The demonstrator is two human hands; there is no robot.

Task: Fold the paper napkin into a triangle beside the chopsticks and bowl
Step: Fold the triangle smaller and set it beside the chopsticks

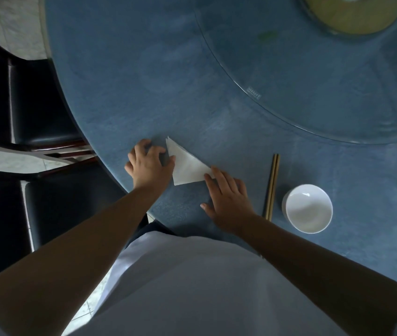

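Item: paper napkin (187,166), white, already lying as a triangle flat on the blue tabletop (216,105), near your edge of it. Its long folded edge runs from a far-left tip down to a near-right tip; the square corner points toward you, at the near left.

Item: left hand (149,163). Sits at the napkin's left side, fingers curled, their tips touching the left edge of the paper. Whether this grip pinches the layers or only presses them, you cannot tell.

Item: right hand (229,200). Fingers straight and spread, no grip closed; fingertips (209,177) rest on the near-right tip, the palm on the tabletop.

Item: chopsticks (272,186), a pair lying together, long axis running near to far, to the right of the napkin and apart from it.

Item: bowl (308,208), white, nothing visible in it, just right of the chopsticks.

Relation that matters: the place setting lies to the right of the napkin, so your right hand is the nearer one (it sits between napkin and chopsticks). Any shift toward the chopsticks would likely run rightward, with the long edge kept flat under both hands.
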